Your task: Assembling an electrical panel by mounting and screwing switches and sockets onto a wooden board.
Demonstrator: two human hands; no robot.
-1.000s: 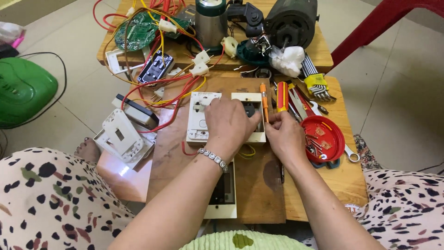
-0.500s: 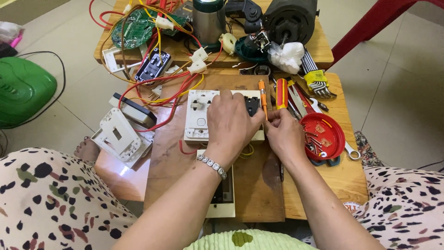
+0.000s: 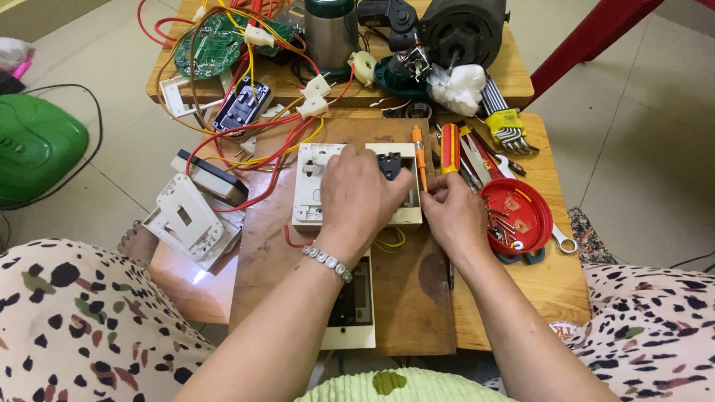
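White plastic switch plate (image 3: 313,186) lies under left hand (image 3: 361,197), right hand (image 3: 454,216) beside.

The left hand (image 3: 361,197) is pressing down on a white switch plate (image 3: 313,182) lying on a wooden board (image 3: 402,298), while the right hand (image 3: 454,216) is gripping its right edge beside an orange screwdriver (image 3: 419,152).

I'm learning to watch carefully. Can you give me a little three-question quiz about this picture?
1. True or false: the left hand lies on top of the white switch plate.
2. Which is nearer the right hand: A) the red bowl of screws or B) the green circuit board?
3. What colour is the screwdriver lying just beyond the right hand?

Key: 1 true; 2 A; 3 orange.
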